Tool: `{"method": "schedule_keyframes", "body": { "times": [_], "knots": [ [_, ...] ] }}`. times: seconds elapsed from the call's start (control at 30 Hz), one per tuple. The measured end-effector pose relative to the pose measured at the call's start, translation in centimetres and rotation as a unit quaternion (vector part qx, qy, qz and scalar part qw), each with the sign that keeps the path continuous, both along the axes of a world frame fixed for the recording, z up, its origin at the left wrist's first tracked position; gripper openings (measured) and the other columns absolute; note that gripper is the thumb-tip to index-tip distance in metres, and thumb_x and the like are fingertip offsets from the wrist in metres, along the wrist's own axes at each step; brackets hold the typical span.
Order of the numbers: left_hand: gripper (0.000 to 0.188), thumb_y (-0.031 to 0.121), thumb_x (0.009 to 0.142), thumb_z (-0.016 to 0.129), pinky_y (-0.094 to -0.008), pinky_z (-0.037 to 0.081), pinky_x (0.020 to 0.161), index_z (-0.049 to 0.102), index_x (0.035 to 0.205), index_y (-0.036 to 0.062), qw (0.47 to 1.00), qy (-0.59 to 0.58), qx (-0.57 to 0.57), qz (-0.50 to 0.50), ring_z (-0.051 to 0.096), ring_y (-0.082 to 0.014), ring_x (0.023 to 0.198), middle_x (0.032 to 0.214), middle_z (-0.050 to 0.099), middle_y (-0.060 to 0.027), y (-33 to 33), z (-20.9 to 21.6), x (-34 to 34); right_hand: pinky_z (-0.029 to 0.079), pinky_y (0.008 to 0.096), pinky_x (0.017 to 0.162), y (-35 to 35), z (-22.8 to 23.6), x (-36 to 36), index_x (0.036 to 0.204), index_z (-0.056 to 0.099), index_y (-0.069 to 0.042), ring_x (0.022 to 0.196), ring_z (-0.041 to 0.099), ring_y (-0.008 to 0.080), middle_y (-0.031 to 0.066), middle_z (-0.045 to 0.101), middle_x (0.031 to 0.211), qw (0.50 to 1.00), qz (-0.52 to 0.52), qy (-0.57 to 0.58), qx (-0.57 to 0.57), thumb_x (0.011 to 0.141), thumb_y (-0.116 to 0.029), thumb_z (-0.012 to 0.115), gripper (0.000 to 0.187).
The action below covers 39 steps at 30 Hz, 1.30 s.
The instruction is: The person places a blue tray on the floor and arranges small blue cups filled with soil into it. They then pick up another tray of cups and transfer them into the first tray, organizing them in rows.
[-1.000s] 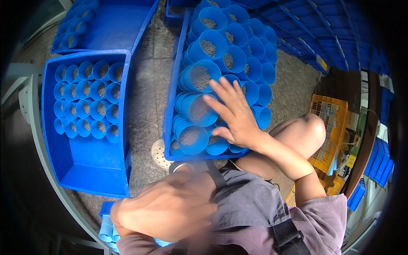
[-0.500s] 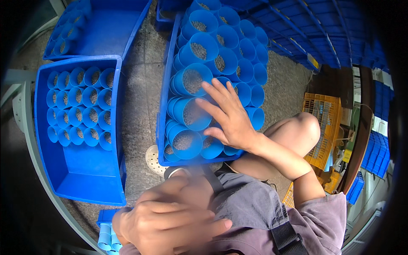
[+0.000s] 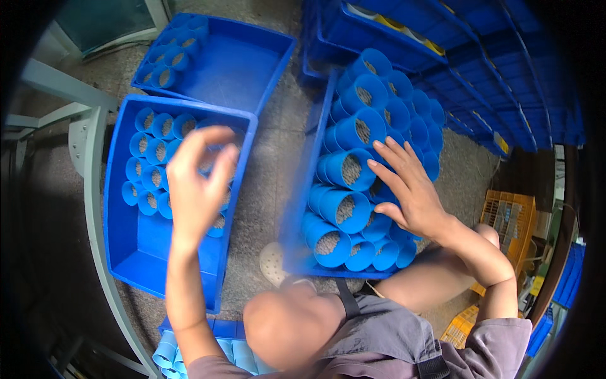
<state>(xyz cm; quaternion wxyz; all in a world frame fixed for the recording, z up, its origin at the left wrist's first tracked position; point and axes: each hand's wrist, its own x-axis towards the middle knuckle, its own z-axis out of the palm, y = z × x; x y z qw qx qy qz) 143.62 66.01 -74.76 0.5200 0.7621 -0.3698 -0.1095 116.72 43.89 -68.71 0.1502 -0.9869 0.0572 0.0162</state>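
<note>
My left hand (image 3: 201,183) is raised over the left blue bin (image 3: 142,252). Its thumb and curled fingers stand apart, blurred, with nothing visible between them. Below it, rows of blue cups (image 3: 151,177) holding small grey pellets fill the bin's far part; the hand hides some of them. My right hand (image 3: 409,189) is open, fingers spread, over the right blue bin (image 3: 293,234). Its fingertips are close to a tilted blue cup (image 3: 351,169) of grey pellets; whether they touch, I cannot tell. Stacked, leaning cups (image 3: 346,211) crowd that bin.
A third blue bin (image 3: 233,69) with pellet cups lies at the far left. Blue crates (image 3: 467,76) are stacked at the far right, and yellow crates (image 3: 508,221) stand at the right. Pale blue cups (image 3: 165,347) sit at the lower left. A grey metal frame (image 3: 95,208) runs along the left.
My left hand has swung from near my lap up and forward over the left bin. My right hand stays spread over the stacked cups. The whole view has shifted toward the left.
</note>
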Motion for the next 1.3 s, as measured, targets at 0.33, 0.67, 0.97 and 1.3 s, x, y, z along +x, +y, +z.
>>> {"method": "schedule_keyframes", "body": {
  "times": [0.33,0.67,0.97,1.3],
  "knots": [
    [0.042,0.033,0.094,0.061,-0.0491,0.050,0.096,0.063,0.130,0.0104,0.907,-0.177,0.255,0.285,0.062,-0.0442,0.111,0.116,0.064,-0.0289,-10.2,-13.2,27.1,0.048,0.0413,0.103,-5.6,-3.2,18.7,0.135,0.054,-0.004,0.124,0.056,0.0371,0.0186,0.056,0.135,0.981,0.065,-0.163,0.082,0.089,-0.011,0.069,0.048],
    [0.022,0.012,0.091,0.057,-0.0482,0.058,0.083,0.075,0.099,0.0012,0.884,-0.124,0.321,0.317,0.070,-0.0425,0.099,0.107,0.070,-0.0265,-12.9,-18.1,31.4,0.055,0.0452,0.092,-6.8,-18.7,48.9,0.137,0.056,-0.017,0.113,0.063,0.0381,0.0215,0.049,0.139,0.992,0.017,-0.109,-0.063,0.088,-0.017,0.070,0.051],
    [0.025,0.013,0.090,0.056,-0.0520,0.055,0.088,0.073,0.098,-0.0013,0.902,-0.076,0.302,0.298,0.067,-0.0479,0.099,0.101,0.070,-0.0295,-12.7,-17.1,31.1,0.056,0.0474,0.079,-8.1,-27.4,61.3,0.091,0.073,-0.003,0.091,0.069,0.0419,0.0291,0.066,0.107,0.982,0.086,-0.112,-0.126,0.089,-0.016,0.054,0.023],
    [0.021,0.009,0.089,0.056,-0.0513,0.056,0.083,0.075,0.092,0.0005,0.902,-0.178,0.307,0.245,0.069,-0.0466,0.096,0.095,0.070,-0.0291,-12.8,-19.6,32.8,0.056,0.0484,0.073,-10.0,-19.4,47.3,0.083,0.071,0.001,0.084,0.071,0.0414,0.0300,0.067,0.084,0.995,0.043,-0.082,-0.043,0.081,-0.012,0.059,0.018]
  ]
}}
